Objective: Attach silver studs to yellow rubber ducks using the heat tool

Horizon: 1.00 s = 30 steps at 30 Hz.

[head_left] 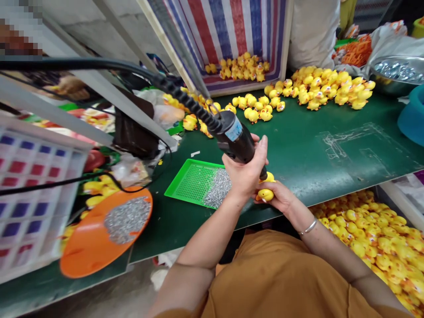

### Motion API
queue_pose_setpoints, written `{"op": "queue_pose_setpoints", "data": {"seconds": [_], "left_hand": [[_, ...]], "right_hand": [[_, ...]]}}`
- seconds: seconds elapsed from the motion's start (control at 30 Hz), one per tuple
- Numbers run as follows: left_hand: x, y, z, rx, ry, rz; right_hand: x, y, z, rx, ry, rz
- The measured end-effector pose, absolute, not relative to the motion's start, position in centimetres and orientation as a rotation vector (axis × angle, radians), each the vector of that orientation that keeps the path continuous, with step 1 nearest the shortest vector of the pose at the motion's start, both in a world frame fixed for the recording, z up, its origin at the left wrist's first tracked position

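My left hand (243,172) is wrapped around the grip of a black corded electric screwdriver (240,141), whose coiled cable rises toward the upper left. My right hand (276,196) holds a small yellow rubber duck (266,193) from below, its body partly hidden by my fingers. The screwdriver's lower end reaches the duck and seems to touch it. Behind my left hand lies a green perforated tray (188,183) with a heap of small silver screws (217,187) on it.
Loose yellow ducks (318,88) lie heaped on the green workbench (331,141). More fill a striped bin (232,31) and a lower shelf at right. An orange dish (89,247) with screws sits at left, beside a plastic drawer cabinet. A steel bowl and blue basin stand at right.
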State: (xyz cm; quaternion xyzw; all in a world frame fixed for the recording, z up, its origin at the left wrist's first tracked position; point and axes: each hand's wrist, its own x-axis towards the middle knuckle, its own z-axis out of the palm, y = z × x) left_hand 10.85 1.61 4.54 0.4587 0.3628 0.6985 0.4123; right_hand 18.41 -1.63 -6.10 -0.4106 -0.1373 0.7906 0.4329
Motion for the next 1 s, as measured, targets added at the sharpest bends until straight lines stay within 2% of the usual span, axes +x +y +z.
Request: {"op": "queue_pose_setpoints", "data": {"seconds": [0.67, 0.87, 1.0], "left_hand": [[10.2, 1.9, 3.3, 1.191, 0.847, 1.682], [9.4, 3.9, 5.0, 1.101, 0.771, 1.901], [7.1, 7.9, 5.0, 1.128, 0.860, 2.010]], "right_hand": [[17.4, -1.4, -7.4, -0.938, -0.328, 1.976], [18.7, 0.2, -6.4, -1.277, -0.314, 1.730], [25.6, -2.2, -4.8, -1.351, -0.694, 1.508]]}}
